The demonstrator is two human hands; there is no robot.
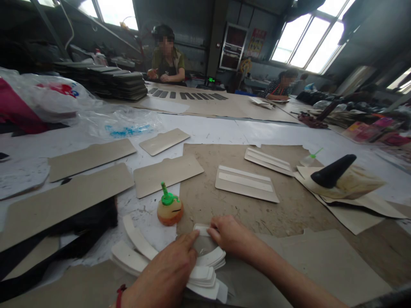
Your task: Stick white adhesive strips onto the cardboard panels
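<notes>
A small white strip (203, 229) lies at the near edge of the brown board, between my two hands. My left hand (167, 267) reaches over a pile of white strips, its fingers pressed together and the tips at the small strip's left end. On the other side, the bent fingers and thumb of my right hand (229, 233) pinch its right end. Loose stacks of curved white strips (202, 276) fan out beneath and beside my left hand. Just beyond that hand stands a round orange bottle (170, 210) with a green nozzle.
Two beige panels with white strips (245, 184) rest on the brown board (205, 158). Several plain beige panels (168, 174) lie to the left. At right, a black cone-shaped object (334, 171) sits on sheets near a small clear bottle (308, 160). Two people work at the far table.
</notes>
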